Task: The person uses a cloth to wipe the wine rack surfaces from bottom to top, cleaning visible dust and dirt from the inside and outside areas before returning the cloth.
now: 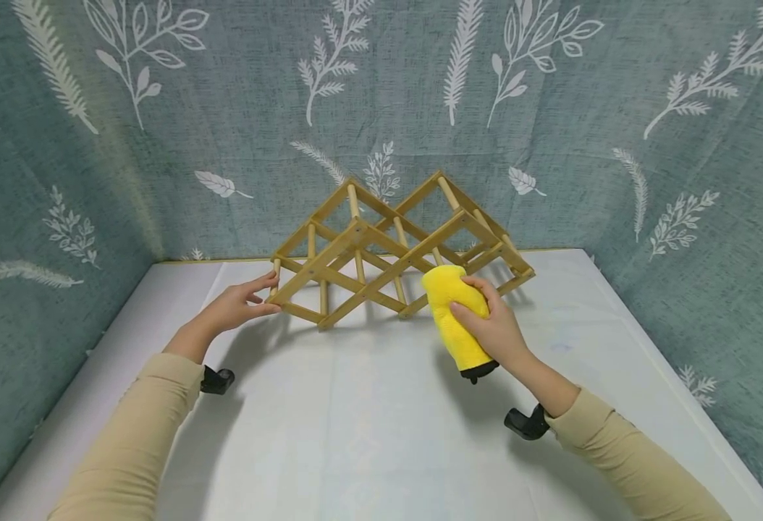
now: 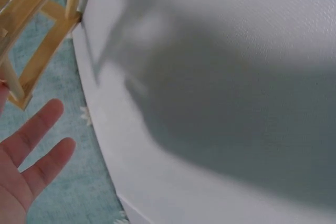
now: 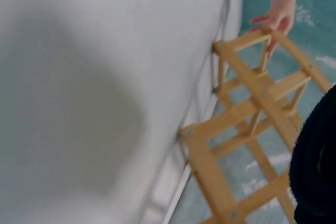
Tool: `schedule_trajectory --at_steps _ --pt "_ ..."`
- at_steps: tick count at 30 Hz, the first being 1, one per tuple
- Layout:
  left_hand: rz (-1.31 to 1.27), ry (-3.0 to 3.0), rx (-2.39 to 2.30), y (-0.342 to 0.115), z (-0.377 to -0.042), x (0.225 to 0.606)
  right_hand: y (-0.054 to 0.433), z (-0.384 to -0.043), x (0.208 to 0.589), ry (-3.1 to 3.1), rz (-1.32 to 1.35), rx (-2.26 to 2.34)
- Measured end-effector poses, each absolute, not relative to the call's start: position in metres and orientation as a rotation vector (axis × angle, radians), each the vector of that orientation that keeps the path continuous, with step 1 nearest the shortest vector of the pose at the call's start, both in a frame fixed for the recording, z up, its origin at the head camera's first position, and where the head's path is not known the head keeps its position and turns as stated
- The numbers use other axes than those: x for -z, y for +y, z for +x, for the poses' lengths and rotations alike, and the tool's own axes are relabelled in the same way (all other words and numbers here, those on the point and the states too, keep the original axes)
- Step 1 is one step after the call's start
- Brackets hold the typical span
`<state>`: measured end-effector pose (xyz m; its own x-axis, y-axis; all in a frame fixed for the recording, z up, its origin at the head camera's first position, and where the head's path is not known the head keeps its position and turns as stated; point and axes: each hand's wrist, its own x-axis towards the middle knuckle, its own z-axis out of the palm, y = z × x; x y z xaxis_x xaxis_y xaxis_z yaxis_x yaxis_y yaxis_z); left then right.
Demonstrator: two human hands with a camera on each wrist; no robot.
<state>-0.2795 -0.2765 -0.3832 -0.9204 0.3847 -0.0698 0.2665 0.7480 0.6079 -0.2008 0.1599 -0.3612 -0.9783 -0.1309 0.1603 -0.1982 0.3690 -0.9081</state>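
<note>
A folding wooden wine rack (image 1: 359, 288), built of crossed slats and round dowels, stands zigzag at the back of the white table. At its left end, my left hand (image 1: 241, 304) pinches the end dowel and slat between thumb and fingers. Two fingers (image 2: 39, 129) of that hand are stretched out in the left wrist view. My right hand (image 1: 495, 322) grips a soft yellow bundle (image 1: 449, 311) with a black end (image 1: 479, 370), held in front of the rack's right half. What the bundle contains cannot be seen. The black end (image 3: 317, 161) looms at the right wrist view's edge.
The white table (image 1: 355, 434) runs back to a green-blue cloth wall (image 1: 251, 130) with white leaf prints, close behind the rack. Similar cloth hangs on the left and right sides. Black wrist cameras (image 1: 217, 380) sit under both forearms.
</note>
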Motion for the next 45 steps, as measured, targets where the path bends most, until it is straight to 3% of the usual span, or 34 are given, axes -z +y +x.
schedule_trajectory --at_steps 25,36,45 --pt "0.481 2.744 -0.826 -0.289 -0.285 0.382 0.271 -0.191 0.404 -2.791 0.117 -1.124" --pt "0.252 2.922 -0.524 -0.3 -0.25 0.383 0.316 -0.205 0.421 -3.047 0.064 -1.051" --pt "0.015 2.883 -0.59 -0.294 -0.22 0.393 0.322 -0.211 0.429 -3.125 0.048 -0.959"
